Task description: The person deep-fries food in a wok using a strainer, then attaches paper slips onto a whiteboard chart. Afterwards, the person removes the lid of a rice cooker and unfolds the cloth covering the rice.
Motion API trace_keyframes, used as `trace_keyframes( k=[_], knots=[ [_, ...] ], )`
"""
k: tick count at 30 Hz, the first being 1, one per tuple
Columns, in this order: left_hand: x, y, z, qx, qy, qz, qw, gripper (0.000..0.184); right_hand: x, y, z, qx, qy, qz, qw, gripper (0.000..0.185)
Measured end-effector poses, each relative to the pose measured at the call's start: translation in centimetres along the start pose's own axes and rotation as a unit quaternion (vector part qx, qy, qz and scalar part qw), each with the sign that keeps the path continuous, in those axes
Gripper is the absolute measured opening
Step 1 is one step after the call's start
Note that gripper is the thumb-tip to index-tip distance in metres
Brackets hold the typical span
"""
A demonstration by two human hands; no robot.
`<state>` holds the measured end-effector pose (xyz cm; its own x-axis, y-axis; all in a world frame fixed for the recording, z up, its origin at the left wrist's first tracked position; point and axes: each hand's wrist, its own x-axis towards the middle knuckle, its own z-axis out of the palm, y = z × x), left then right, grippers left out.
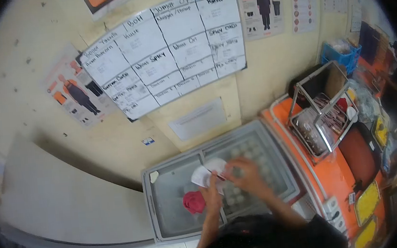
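Note:
My left hand (210,196) grips a small white paper booklet (200,176) that lies spread open above the glass-topped chest freezer (175,179). At the booklet's right side is my right hand (248,178), its fingers bent together near the page edge. Whether they pinch a page or something small is too unclear to tell. A thin dark and reddish item (220,176) shows between the two hands; its kind cannot be made out. Just left of my left hand, a crumpled red cloth (194,202) rests on the freezer top.
A handwritten whiteboard (173,50) hangs on the wall ahead. On the right, an orange table (283,116) carries a metal-framed rack (320,113) and a dark red-brown chair-like item (359,152). Round pale items (245,150) show through the freezer's right half. A large grey cabinet (72,196) stands left.

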<state>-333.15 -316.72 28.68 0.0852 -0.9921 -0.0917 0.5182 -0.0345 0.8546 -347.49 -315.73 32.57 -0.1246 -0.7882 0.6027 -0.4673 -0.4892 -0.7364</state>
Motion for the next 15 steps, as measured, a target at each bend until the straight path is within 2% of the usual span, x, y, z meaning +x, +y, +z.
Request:
trace_keyframes(
  k=[1,3,4,6,7,10,12,13,14,15],
  knots=[
    [0.0,-1.5,-0.9,-0.005,0.011,-0.016,1.000,0.029,-0.7,0.3,0.3,0.005,0.004,-0.009,1.000,0.023],
    [-0.3,-2.6,-1.9,-0.084,-0.018,-0.084,0.993,0.030,-1.7,0.9,0.8,0.103,-0.053,0.105,0.988,0.026],
    [-0.3,-3.0,-2.4,-0.084,-0.018,-0.075,0.993,0.030,-2.1,1.1,0.8,0.108,-0.054,0.096,0.988,0.026],
    [-0.2,-3.6,-3.4,-0.156,-0.024,-0.154,0.975,0.028,-2.7,1.3,0.7,0.140,-0.118,0.109,0.977,0.026],
    [-0.2,-3.6,-3.7,-0.158,-0.024,-0.145,0.976,0.028,-2.8,1.3,0.6,0.142,-0.121,0.101,0.977,0.026],
    [-0.5,-2.8,-3.3,-0.084,-0.013,-0.143,0.986,0.026,-3.3,1.5,0.6,0.128,-0.165,0.068,0.976,0.026],
    [-1.2,-2.1,-2.7,0.025,0.039,-0.076,0.996,0.022,-3.9,2.4,1.5,0.064,-0.122,0.028,0.990,0.028],
    [-1.2,-2.1,-3.1,0.028,0.040,-0.074,0.996,0.022,-4.1,2.6,2.0,0.068,-0.121,0.028,0.990,0.028],
    [-1.4,-2.0,-3.5,0.148,0.025,0.014,0.989,0.022,-4.2,2.7,2.5,0.048,-0.092,0.009,0.995,0.028],
    [-1.5,-1.5,-3.4,0.264,0.009,0.102,0.959,0.024,-3.9,2.2,2.7,0.028,-0.065,-0.010,0.997,0.028]
  ],
)
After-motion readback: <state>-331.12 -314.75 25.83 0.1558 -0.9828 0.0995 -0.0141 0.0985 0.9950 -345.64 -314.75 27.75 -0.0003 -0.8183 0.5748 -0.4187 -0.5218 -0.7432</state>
